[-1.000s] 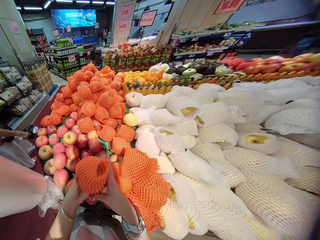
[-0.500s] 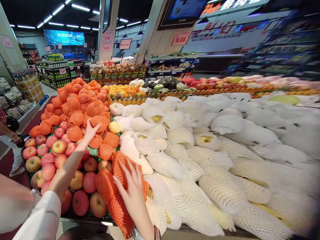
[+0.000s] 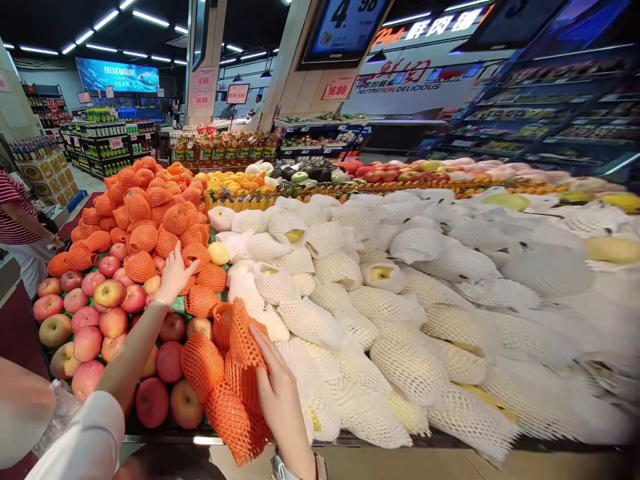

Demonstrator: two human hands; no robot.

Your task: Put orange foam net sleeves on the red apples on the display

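My left hand (image 3: pixel 176 273) is above the front of a heap of apples in orange foam nets (image 3: pixel 145 213). Its thumb and fingers are apart, with nothing held between them. Bare red and yellow apples (image 3: pixel 153 403) lie under and beside that forearm. At the front, my right hand (image 3: pixel 280 380) grips a bunch of orange foam net sleeves (image 3: pixel 240 393) by its right side. The sleeves look crumpled, and their insides are hidden. Just right of this hand lie fruits in white foam nets (image 3: pixel 345 400).
A bare yellow fruit (image 3: pixel 219 253) sits between the orange and white nets. Behind runs a row of oranges (image 3: pixel 235 181) and other fruit. A person in a striped top (image 3: pixel 20 213) stands at the left. Bottled goods (image 3: pixel 225 147) stand farther back.
The view has turned to the right. My left hand has come off the netted apple and spread. My right hand has gone from lying flat on the orange net sleeves to gripping them.
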